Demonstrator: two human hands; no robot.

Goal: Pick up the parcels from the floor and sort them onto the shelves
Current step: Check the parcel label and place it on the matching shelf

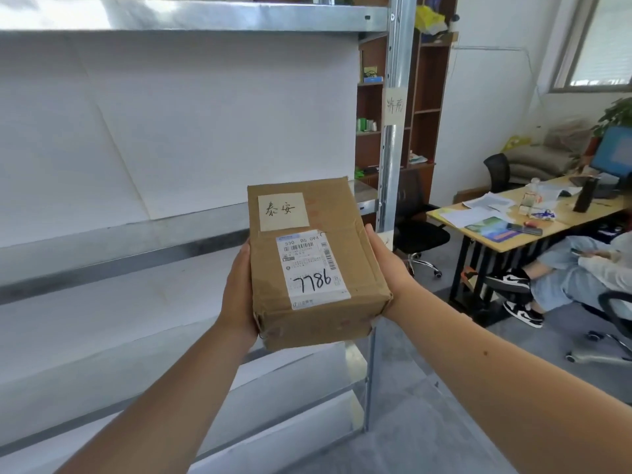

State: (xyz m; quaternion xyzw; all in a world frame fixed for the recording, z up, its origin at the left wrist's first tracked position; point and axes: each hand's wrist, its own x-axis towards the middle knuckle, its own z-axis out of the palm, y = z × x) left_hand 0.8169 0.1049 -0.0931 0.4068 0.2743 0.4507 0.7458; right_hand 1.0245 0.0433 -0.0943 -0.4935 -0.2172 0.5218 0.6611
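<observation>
A brown cardboard parcel (359, 268) is held up in front of me, with a white shipping label reading 7786 and a cream handwritten note on its top face. My left hand (239, 289) grips its left side and my right hand (386, 265) grips its right side. Behind it stands a metal shelf unit (136, 248) with white-lined levels, none showing any parcels. The parcel hovers near the unit's right end, in front of the upright post (390, 155), which carries a handwritten paper tag (394, 106).
A brown bookcase (427, 97) stands behind the post. To the right are a wooden desk (496, 230) with papers and a monitor, a black office chair (420, 230), and a seated person (564, 278). Grey floor lies at lower right.
</observation>
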